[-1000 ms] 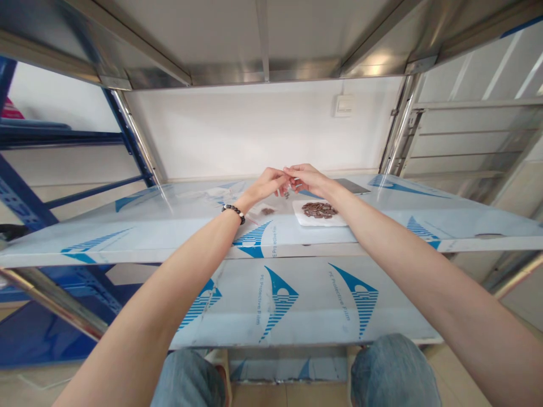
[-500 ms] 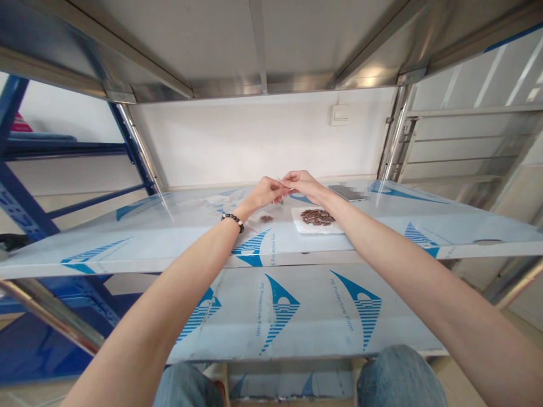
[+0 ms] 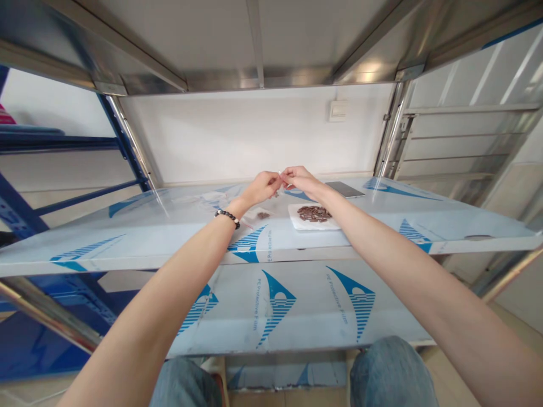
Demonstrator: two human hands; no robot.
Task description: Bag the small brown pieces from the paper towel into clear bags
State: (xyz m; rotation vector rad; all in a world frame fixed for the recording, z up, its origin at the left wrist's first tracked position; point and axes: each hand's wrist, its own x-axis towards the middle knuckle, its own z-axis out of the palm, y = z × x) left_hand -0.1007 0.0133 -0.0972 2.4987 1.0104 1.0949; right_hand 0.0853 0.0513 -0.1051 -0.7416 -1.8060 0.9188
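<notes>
A small pale thing, too blurred to name, is held above the surface, the left hand and right hand each pinching it. The overlapping fingers of a second ago now meet tip to tip, so both seem to share the hold. Below lies a clear bag of brown bits, left of the white tray.

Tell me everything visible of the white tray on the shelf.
The white tray is shallow, perhaps foam or plastic, and lies flat on the film-covered shelf near its front edge. Slender brown pieces are heaped on it. The right forearm hides its right end; whether they touch cannot be told.
</notes>
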